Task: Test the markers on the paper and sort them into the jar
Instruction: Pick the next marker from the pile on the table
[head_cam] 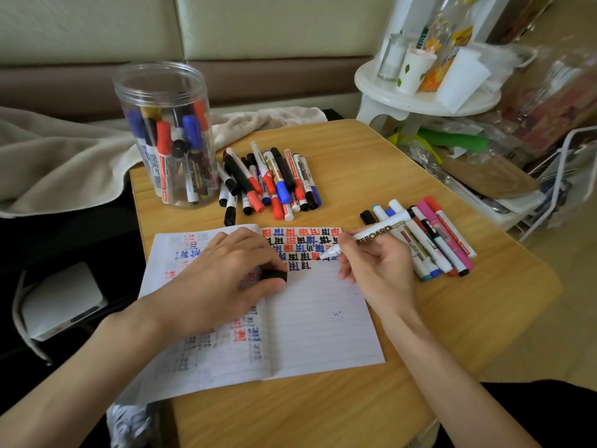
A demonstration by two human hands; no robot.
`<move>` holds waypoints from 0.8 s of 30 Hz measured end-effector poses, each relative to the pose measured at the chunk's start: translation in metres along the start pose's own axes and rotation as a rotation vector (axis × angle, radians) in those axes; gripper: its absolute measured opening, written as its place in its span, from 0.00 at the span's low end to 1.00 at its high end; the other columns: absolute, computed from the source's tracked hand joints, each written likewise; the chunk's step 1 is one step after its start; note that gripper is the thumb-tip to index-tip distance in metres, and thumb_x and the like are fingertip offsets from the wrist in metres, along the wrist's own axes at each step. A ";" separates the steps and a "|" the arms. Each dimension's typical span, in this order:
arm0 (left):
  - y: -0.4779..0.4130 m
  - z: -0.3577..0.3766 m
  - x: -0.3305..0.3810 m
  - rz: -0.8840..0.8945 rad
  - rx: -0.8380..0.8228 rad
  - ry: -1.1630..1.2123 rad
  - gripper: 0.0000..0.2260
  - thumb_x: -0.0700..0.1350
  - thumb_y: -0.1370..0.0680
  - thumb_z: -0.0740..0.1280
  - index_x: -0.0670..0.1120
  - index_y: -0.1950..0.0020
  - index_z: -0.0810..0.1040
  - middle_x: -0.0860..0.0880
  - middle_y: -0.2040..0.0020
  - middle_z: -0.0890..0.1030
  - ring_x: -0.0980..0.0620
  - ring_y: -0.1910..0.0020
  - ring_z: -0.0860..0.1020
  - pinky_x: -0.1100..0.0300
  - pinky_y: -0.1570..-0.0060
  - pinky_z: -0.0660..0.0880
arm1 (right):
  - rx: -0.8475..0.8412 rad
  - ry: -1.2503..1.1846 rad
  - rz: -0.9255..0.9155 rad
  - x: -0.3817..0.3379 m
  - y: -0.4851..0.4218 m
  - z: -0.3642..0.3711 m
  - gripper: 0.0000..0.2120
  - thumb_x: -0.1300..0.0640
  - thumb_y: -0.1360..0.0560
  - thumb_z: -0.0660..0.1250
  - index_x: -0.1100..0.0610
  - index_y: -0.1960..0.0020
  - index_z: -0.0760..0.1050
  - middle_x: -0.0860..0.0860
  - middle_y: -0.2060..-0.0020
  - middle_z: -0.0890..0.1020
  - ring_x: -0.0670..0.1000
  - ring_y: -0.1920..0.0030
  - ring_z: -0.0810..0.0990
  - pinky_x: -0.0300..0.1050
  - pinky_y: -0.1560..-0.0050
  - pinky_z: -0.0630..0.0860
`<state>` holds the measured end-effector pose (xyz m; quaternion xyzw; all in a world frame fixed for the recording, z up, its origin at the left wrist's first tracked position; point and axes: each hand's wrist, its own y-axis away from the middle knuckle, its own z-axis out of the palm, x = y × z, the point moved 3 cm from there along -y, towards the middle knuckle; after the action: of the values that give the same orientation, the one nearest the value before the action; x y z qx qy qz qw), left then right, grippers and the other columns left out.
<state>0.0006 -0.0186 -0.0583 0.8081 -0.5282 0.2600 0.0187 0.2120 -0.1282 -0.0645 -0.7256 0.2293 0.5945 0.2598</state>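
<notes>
Gripping a white marker [371,232] in a writing pinch, your right hand [378,270] has thumb and fingers curled round the barrel. The tip is down on the paper [323,318], at the end of the lowest row of test marks. The heel of the hand rests at the page edge, probably for steadiness.

Item, left hand [219,279]: laid across the fold of the notebook, fingers bent, pinching a black cap [274,274] between thumb and fingers. Judged purpose: it pins the pages flat while you write and keeps the cap ready to close this marker.

Item, paper: lined notebook, open on the desk [323,415]. Rows of red, blue and black marks fill the top of the right page; the rest is blank.

Item, jar [164,134]: clear, lidless, upright at the far left corner of the desk. Several capped markers stand inside; this is where a tested marker goes.

Item, loose pile [268,182]: capped red, blue and black markers heaped just beside the jar, beyond the notebook. Likely awaiting test.

Item, side row [433,240]: markers lying side by side, just right of your right hand. Whether these are rejects or untested cannot be told.
</notes>
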 end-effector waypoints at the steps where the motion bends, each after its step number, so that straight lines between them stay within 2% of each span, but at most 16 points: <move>1: 0.000 0.000 0.000 0.000 0.007 -0.001 0.13 0.62 0.21 0.63 0.59 0.41 0.80 0.65 0.45 0.76 0.63 0.38 0.68 0.58 0.39 0.65 | 0.003 0.016 -0.006 0.002 0.000 0.000 0.09 0.56 0.21 0.74 0.63 0.53 0.81 0.56 0.69 0.83 0.53 0.70 0.82 0.51 0.66 0.77; 5: 0.000 0.001 0.001 -0.007 0.023 -0.001 0.14 0.63 0.21 0.61 0.59 0.42 0.80 0.64 0.47 0.77 0.62 0.40 0.69 0.59 0.41 0.65 | -0.020 0.072 -0.031 0.005 -0.001 0.002 0.14 0.53 0.22 0.75 0.65 0.52 0.80 0.56 0.68 0.84 0.55 0.70 0.84 0.57 0.62 0.80; 10: -0.001 0.001 0.002 -0.016 0.022 -0.003 0.14 0.62 0.21 0.62 0.58 0.43 0.80 0.64 0.47 0.77 0.61 0.40 0.69 0.56 0.40 0.68 | -0.044 0.092 -0.057 0.004 0.000 0.004 0.09 0.54 0.22 0.74 0.60 0.52 0.82 0.53 0.66 0.86 0.53 0.69 0.84 0.51 0.63 0.79; 14: 0.000 0.000 0.002 -0.018 0.022 0.002 0.14 0.63 0.21 0.62 0.58 0.43 0.80 0.64 0.47 0.77 0.61 0.39 0.70 0.55 0.39 0.68 | -0.048 0.167 -0.102 0.003 0.001 0.005 0.05 0.56 0.22 0.74 0.57 0.54 0.82 0.50 0.66 0.86 0.51 0.70 0.84 0.53 0.62 0.82; 19: -0.001 -0.001 0.004 -0.025 0.019 0.003 0.14 0.62 0.21 0.63 0.58 0.43 0.81 0.64 0.47 0.77 0.61 0.40 0.69 0.55 0.38 0.68 | -0.017 0.148 -0.092 0.003 0.000 0.003 0.06 0.55 0.22 0.74 0.58 0.54 0.82 0.51 0.67 0.85 0.51 0.70 0.83 0.55 0.63 0.82; 24: -0.001 -0.001 0.004 -0.027 0.014 0.004 0.14 0.62 0.21 0.63 0.57 0.42 0.81 0.64 0.47 0.77 0.61 0.40 0.70 0.54 0.38 0.68 | -0.041 0.096 -0.089 0.002 0.002 0.003 0.05 0.57 0.21 0.74 0.58 0.52 0.82 0.51 0.66 0.85 0.51 0.71 0.83 0.49 0.66 0.79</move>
<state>0.0025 -0.0210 -0.0550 0.8147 -0.5155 0.2649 0.0175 0.2093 -0.1278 -0.0669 -0.7679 0.1967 0.5515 0.2597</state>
